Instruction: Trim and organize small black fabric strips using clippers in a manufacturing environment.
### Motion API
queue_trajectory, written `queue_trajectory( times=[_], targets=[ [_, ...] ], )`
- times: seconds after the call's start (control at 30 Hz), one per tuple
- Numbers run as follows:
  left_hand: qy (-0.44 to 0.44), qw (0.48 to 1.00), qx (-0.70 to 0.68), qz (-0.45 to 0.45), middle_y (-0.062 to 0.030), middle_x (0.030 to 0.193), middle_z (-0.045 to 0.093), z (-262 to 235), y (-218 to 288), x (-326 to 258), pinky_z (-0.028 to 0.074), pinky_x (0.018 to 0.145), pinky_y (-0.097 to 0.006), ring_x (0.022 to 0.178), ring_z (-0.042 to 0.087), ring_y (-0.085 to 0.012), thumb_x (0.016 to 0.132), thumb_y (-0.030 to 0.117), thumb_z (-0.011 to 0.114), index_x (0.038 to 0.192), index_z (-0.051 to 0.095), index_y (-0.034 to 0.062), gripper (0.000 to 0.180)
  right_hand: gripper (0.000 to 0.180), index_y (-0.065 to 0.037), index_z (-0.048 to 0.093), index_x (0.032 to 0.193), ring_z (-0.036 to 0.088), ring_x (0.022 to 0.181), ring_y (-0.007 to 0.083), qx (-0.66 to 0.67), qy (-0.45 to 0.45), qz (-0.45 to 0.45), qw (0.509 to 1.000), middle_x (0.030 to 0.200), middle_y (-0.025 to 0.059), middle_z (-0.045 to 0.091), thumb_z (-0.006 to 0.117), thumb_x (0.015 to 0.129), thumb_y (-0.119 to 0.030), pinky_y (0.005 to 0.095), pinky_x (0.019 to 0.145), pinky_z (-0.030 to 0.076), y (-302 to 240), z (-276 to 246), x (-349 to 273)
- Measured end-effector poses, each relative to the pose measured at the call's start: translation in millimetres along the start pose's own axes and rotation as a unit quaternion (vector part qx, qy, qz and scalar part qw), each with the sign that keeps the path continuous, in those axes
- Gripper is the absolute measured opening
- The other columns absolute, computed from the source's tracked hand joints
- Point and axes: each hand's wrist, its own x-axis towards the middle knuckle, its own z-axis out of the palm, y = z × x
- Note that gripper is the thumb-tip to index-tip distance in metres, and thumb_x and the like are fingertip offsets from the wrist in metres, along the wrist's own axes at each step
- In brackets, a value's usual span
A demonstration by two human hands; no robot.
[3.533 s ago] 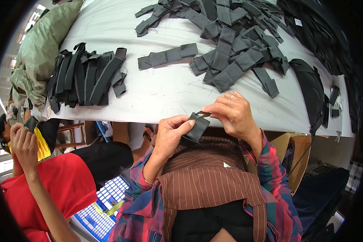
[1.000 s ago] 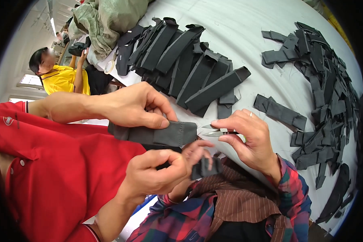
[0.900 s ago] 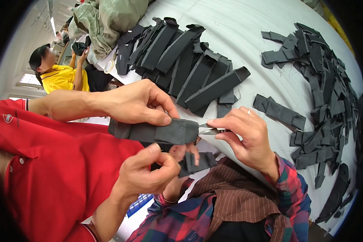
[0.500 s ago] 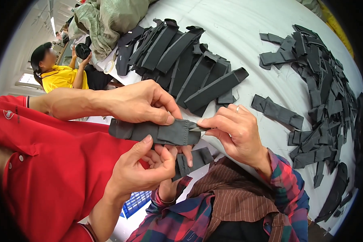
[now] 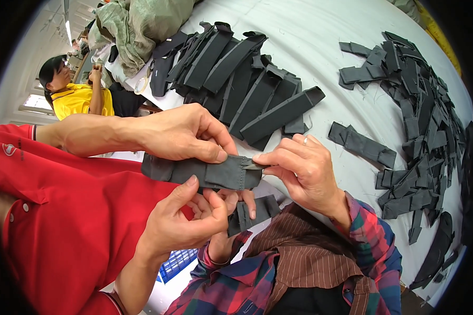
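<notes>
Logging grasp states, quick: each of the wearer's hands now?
Left hand: holding a dark fabric piece, partly hidden by a co-worker's hand.
Right hand: closed on metal snips at another fabric strip.

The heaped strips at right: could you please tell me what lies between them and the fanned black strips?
A separate dark gray fabric strip, on the white cloth, in the head view.

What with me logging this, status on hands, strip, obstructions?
Right hand pinching blade at stitched end of grey strip. Left hand holding second piece. Co-worker's upper hand grips strip; lower hand overlaps left hand.
</notes>
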Motion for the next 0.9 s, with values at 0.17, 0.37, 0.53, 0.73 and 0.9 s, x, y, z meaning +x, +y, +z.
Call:
queue_trajectory(
  times=[0.17,0.37,0.53,0.73,0.9],
  targets=[
    [-0.007,0.991,-0.047,-0.123,-0.0076,0.088,0.056,-3.0,-2.4,-4.5,0.049,0.059,-0.015,0.067,0.058,-0.0082,0.080,0.010,0.071,0.094,0.045,0.0001,0.032,0.021,-0.011,0.069,0.090,0.042,0.056,0.0195,-0.001,-0.003,-0.003,1.000,0.065,-0.0001,0.054,0.073,0.069,-0.013,0.0310,0.054,0.029,-2.1,2.6,2.8],
    [-0.046,0.989,-0.057,-0.126,-0.0117,0.098,0.056,-5.9,5.4,-3.7,0.049,0.061,-0.016,0.068,0.058,-0.0090,0.082,0.009,0.067,0.095,0.044,-0.0004,0.028,0.021,-0.013,0.069,0.089,0.041,0.056,0.0192,-0.012,-0.007,-0.004,1.000,0.065,-0.0011,0.056,0.073,0.069,-0.013,0.0310,0.054,0.028,0.1,4.3,1.9],
    [-0.031,0.995,-0.035,-0.093,-0.0122,0.099,0.056,-3.8,2.3,-1.5,0.049,0.060,-0.016,0.069,0.058,-0.0094,0.083,0.008,0.067,0.096,0.044,-0.0003,0.028,0.020,-0.013,0.069,0.089,0.041,0.056,0.0190,-0.016,-0.005,-0.004,1.000,0.064,-0.0015,0.056,0.073,0.069,-0.012,0.0306,0.054,0.027,0.1,0.7,-0.2],
    [-0.355,0.634,0.603,0.330,-0.0123,0.081,0.060,-49.1,64.0,122.4,0.045,0.061,-0.020,0.076,0.059,-0.0136,0.092,0.031,0.054,0.114,0.049,-0.0015,0.040,0.020,-0.009,0.069,0.091,0.050,0.061,0.0197,0.079,0.029,0.079,0.993,0.071,0.0026,0.061,0.071,0.071,-0.006,0.0298,0.057,0.035,-11.5,-2.2,-7.8],
    [-0.376,0.451,0.715,0.380,-0.0111,0.087,0.063,-57.3,53.3,144.1,0.047,0.077,-0.026,0.083,0.059,-0.0149,0.091,0.031,0.059,0.114,0.054,-0.0003,0.039,0.024,-0.002,0.066,0.101,0.056,0.069,0.0151,0.188,0.081,0.235,0.950,0.082,0.0070,0.064,0.065,0.077,-0.002,0.0255,0.065,0.046,-16.7,-25.1,-40.0]
  ],
)
